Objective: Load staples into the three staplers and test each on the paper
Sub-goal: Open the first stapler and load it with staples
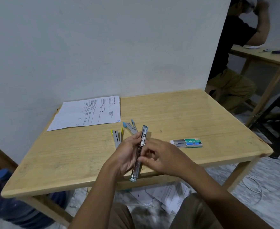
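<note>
Left hand [127, 154] grips the opened stapler [140, 152]; right hand [162, 157] pinches at its channel. Staples misaligned there could jam or spill.

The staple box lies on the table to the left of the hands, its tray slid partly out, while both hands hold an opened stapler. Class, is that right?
Not quite. In the head view the staple box lies to the right of the hands, not the left. The rest stands: its tray is slid partly out, it rests on the table, and the left hand and right hand hold the opened stapler.
</note>
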`<control>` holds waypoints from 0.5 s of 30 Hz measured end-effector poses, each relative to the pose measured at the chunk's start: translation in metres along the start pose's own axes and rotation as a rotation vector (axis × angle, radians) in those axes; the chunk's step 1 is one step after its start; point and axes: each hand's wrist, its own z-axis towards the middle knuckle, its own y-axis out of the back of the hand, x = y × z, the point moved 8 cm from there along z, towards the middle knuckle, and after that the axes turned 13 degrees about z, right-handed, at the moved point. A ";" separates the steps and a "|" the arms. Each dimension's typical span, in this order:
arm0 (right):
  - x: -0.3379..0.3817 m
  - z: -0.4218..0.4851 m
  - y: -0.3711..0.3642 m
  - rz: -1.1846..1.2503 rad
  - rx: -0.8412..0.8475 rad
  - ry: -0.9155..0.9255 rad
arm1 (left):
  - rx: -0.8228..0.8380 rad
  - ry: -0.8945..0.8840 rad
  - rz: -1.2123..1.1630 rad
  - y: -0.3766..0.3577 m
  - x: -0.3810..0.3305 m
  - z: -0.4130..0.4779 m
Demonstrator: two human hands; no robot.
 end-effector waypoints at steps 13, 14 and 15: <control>0.032 -0.019 -0.024 -0.284 -0.058 0.456 | -0.076 -0.039 -0.090 0.005 -0.004 -0.001; 0.035 -0.021 -0.017 -0.228 -0.117 0.480 | -0.080 -0.042 -0.091 0.005 -0.004 -0.001; 0.034 -0.022 -0.009 -0.167 -0.177 0.476 | -0.092 -0.040 -0.099 0.006 -0.004 -0.001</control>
